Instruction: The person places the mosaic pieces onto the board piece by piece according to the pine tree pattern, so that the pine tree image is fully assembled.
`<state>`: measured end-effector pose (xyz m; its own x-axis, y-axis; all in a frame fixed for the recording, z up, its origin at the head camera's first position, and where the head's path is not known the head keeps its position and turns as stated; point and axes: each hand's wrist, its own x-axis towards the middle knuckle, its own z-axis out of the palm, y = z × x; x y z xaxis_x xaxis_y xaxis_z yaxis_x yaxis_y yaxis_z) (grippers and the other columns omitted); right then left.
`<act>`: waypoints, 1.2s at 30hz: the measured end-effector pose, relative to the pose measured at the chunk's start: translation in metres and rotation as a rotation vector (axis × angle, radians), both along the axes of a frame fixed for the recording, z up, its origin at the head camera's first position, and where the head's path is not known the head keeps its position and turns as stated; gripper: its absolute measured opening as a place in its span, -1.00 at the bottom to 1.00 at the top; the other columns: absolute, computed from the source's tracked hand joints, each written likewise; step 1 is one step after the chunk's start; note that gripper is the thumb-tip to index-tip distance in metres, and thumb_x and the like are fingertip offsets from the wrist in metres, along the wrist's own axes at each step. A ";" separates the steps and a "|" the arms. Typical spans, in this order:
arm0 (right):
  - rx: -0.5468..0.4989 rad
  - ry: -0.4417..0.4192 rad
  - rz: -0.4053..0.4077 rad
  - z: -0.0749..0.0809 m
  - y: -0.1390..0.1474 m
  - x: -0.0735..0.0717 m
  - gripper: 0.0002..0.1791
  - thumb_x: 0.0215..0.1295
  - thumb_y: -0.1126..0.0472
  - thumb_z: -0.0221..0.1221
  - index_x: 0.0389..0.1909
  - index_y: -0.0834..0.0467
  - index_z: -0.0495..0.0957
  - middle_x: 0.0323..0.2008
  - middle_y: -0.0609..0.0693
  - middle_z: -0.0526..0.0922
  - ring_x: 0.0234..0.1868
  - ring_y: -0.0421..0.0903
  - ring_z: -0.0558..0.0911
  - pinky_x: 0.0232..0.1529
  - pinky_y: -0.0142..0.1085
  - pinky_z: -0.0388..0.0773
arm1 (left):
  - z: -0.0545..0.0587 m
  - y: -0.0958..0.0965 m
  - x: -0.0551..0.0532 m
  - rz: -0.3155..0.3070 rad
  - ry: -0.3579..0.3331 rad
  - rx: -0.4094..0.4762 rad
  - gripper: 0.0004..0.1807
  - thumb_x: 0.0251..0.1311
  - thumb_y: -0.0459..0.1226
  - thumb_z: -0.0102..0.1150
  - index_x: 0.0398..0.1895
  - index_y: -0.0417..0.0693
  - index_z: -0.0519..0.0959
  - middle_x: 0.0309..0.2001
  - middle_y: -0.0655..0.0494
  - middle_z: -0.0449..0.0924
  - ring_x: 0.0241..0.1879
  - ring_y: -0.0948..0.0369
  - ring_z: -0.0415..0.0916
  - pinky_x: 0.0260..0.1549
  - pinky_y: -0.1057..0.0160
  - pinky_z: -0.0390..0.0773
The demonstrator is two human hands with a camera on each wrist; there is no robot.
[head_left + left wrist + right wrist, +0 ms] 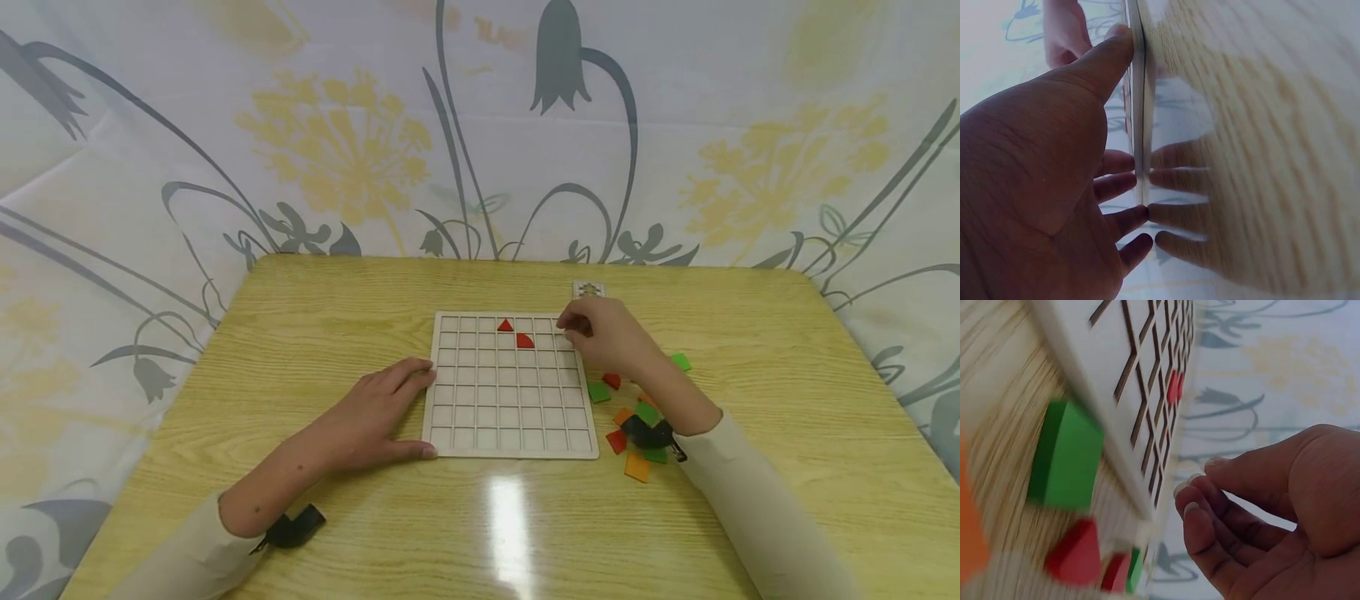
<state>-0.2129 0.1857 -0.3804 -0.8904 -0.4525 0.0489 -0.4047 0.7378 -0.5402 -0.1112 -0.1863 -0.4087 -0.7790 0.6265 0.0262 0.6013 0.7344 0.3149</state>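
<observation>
A pale wooden grid board (507,451) lies flat on the table with rows of square cells. In its upper part sit a red triangle (506,326) and, one row lower to the right, a red quarter-round piece (525,341). My left hand (378,414) rests by the board's left side, fingertips and thumb against its edge, as the left wrist view also shows. Over the upper right corner hovers my right hand (611,333); its fingers are loosely bent, thumb near the fingertips, with nothing visible between them (1254,512).
Right of the board lie several loose pieces, among them a green square (598,392), an orange square (637,467) and a red piece (617,442), partly hidden under the right forearm. Behind the right hand is a small patterned card (588,288). A floral curtain (480,150) hangs behind the table.
</observation>
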 end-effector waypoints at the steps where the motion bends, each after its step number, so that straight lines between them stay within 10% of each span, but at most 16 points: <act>1: -0.001 0.006 -0.006 0.000 0.006 0.001 -0.82 0.49 0.38 0.18 -0.04 0.28 0.73 -0.16 0.11 0.73 -0.16 0.03 0.66 -0.06 -0.02 0.64 | 0.000 0.000 0.000 0.001 -0.002 0.000 0.11 0.26 0.31 0.35 0.64 -0.19 0.22 0.60 -0.07 0.18 0.56 -0.07 0.21 0.41 -0.27 0.33; 14: 0.053 0.030 -0.108 0.000 0.078 0.010 -0.75 0.52 0.39 0.12 0.03 0.31 0.73 -0.09 0.18 0.71 -0.13 0.10 0.64 -0.05 0.04 0.61 | -0.002 -0.001 0.000 0.004 -0.015 -0.002 0.13 0.25 0.33 0.35 0.66 -0.17 0.20 0.61 -0.06 0.16 0.58 -0.05 0.18 0.42 -0.25 0.32; 36: 0.092 0.008 0.048 -0.012 0.128 0.003 -0.85 0.37 0.38 0.38 -0.08 0.25 0.72 -0.12 0.07 0.62 -0.24 -0.11 0.59 -0.21 -0.26 0.60 | -0.001 -0.001 0.001 -0.008 -0.002 0.006 0.11 0.28 0.32 0.32 0.65 -0.19 0.20 0.60 -0.06 0.16 0.56 -0.07 0.20 0.42 -0.26 0.32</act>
<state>-0.2103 0.3137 -0.3921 -0.8674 -0.4974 0.0123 -0.4447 0.7639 -0.4677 -0.1104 -0.1872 -0.4102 -0.7741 0.6324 0.0282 0.6063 0.7278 0.3204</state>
